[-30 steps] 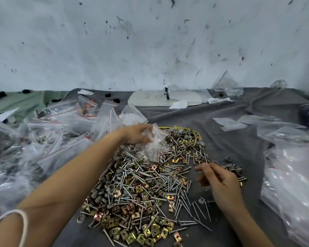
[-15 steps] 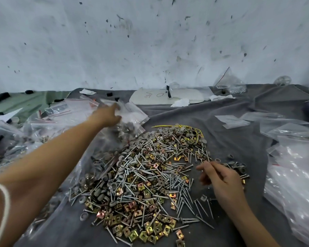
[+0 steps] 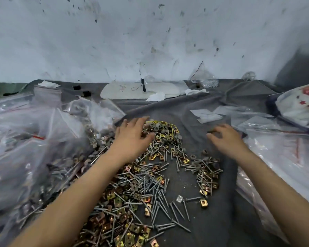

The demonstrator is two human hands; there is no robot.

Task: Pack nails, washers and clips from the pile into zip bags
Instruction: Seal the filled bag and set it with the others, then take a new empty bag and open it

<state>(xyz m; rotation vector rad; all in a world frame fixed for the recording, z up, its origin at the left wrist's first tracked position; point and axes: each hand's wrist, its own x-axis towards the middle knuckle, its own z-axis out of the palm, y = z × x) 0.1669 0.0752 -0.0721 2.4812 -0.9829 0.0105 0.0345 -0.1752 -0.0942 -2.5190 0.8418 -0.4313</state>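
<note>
From the head camera, both arms are out over the grey cloth-covered tabletop, and the big pile sits in the middle, running toward the near edge. The left hand is palm down on the far end of it, fingers spread, gripping nothing. The right hand rests on bare cloth to the right of the pile, fingers bent; there is a dark speck at its tips, and I cannot tell whether it pinches anything. A small heap lies just nearer than that hand. The nails look stiff, slick and pointed, best pinched by the shank a few at a time. The clips are thin folded metal with edges that likely bite, so lift them flat. The grey washers seem soft and light. Filled zip bags crowd the left side, and empty zip bags the right; the film is limp and slippery, so take one at the zip strip. A second ago the left hand held a bag above the pile, then reached into the left-hand heap. Now it is back bare, and the right has slid farther from the small heap.
</note>
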